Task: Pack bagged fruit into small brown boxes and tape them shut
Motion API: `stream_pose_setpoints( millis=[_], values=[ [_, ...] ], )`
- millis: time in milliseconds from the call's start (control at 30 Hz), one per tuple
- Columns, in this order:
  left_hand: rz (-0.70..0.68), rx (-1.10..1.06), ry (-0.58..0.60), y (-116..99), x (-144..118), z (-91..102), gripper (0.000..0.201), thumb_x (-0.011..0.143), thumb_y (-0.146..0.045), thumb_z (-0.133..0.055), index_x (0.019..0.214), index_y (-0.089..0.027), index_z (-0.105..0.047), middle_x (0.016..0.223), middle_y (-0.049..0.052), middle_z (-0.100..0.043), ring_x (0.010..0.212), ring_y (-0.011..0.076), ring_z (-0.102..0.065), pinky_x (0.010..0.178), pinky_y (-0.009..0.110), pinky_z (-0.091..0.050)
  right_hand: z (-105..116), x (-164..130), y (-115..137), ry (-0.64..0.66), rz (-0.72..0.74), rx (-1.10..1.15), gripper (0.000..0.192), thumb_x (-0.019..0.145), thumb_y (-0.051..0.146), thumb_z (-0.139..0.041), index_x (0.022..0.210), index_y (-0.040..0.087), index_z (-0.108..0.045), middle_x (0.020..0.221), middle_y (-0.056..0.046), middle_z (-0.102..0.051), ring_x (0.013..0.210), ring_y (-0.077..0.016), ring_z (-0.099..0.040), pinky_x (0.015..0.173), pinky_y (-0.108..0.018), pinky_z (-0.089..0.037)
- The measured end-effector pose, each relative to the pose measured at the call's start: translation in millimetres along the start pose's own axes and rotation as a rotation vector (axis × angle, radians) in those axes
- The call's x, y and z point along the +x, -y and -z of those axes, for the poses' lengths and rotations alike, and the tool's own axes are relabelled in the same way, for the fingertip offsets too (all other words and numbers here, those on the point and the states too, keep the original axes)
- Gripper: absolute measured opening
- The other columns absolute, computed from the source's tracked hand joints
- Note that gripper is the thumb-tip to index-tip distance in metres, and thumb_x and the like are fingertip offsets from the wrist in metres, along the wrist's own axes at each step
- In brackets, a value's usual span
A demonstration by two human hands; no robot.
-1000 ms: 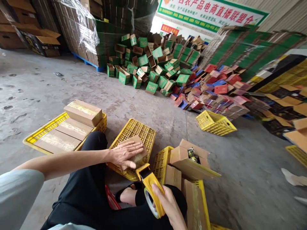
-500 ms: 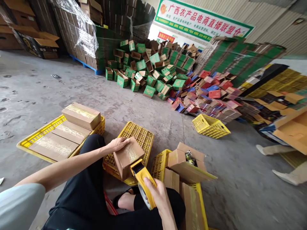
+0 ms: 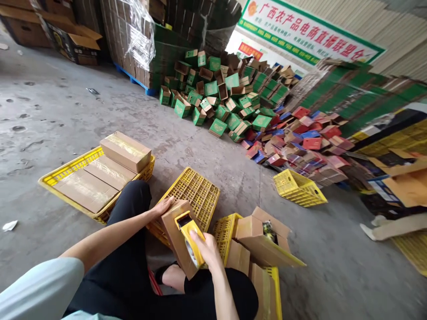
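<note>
A small brown carton (image 3: pixel 176 240) stands tilted on end against the near edge of an upturned yellow crate (image 3: pixel 193 195), one long face turned up toward the person. The left hand (image 3: pixel 162 206) rests curled on the carton's far top corner, fingers closed over the edge and steadying it. Just below that hand, the right hand (image 3: pixel 207 246) is wrapped tight around the handle of a yellow tape dispenser (image 3: pixel 187 233), whose front end lies flat against the carton's upper face. To tape this face well, I judge the dispenser should stay pressed squarely on the cardboard and run straight along the seam, while the left hand bears down so that the carton does not slide off the crate; letting the box rock would wrinkle the strip. To the right of the right hand an open carton (image 3: pixel 263 238) with something inside leans on a second yellow crate (image 3: pixel 227 229) among other boxes. Out beyond the left hand, a flat yellow tray (image 3: pixel 53 178) holds sealed cartons (image 3: pixel 125 151). Farther off lies a heap of green boxes (image 3: pixel 216 98) and red boxes (image 3: pixel 300 138) on the concrete floor.
</note>
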State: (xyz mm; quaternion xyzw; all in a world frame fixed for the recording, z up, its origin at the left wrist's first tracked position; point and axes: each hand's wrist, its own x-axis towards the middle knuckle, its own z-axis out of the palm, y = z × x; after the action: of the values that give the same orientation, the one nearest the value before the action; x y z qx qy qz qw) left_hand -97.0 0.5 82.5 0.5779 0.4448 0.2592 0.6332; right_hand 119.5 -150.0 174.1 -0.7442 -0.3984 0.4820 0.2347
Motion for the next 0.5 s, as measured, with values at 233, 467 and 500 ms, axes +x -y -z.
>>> stream_pose_setpoints(
  millis=[233, 467, 500],
  values=[
    [-0.228, 0.177, 0.171, 7.7, -8.6, 11.5, 0.093, 0.097, -0.084, -0.027, 0.153, -0.016, -0.056, 0.160, 0.010, -0.051, 0.151, 0.0320, -0.043, 0.130, 0.041, -0.027, -26.6, 42.7, 12.5, -0.005, -0.037, -0.063, 0.049, 0.086, 0.066, -0.068, 0.077, 0.017, -0.065, 0.054, -0.005, -0.067, 0.049, -0.0211, -0.069, 0.045, -0.026, -0.053],
    [-0.427, 0.521, 0.302, 26.7, -7.1, -0.4, 0.079, 0.105, -0.070, -0.032, 0.168, -0.022, -0.027, 0.171, 0.009, -0.032, 0.158, 0.0298, -0.031, 0.132, 0.047, -0.020, -15.4, 53.2, 1.0, 0.017, -0.117, -0.045, 0.052, 0.084, 0.067, -0.069, 0.084, 0.015, -0.069, 0.058, -0.007, -0.070, 0.050, -0.0216, -0.069, 0.048, -0.029, -0.056],
    [-0.444, 0.568, 0.302, 27.3, -3.7, -0.9, 0.079, 0.105, -0.070, -0.034, 0.168, -0.023, -0.026, 0.171, 0.010, -0.033, 0.157, 0.0298, -0.033, 0.131, 0.048, -0.021, -15.4, 54.2, 0.5, 0.021, -0.126, -0.036, 0.053, 0.084, 0.067, -0.069, 0.085, 0.015, -0.070, 0.058, -0.008, -0.070, 0.050, -0.0217, -0.069, 0.048, -0.029, -0.057]
  ],
)
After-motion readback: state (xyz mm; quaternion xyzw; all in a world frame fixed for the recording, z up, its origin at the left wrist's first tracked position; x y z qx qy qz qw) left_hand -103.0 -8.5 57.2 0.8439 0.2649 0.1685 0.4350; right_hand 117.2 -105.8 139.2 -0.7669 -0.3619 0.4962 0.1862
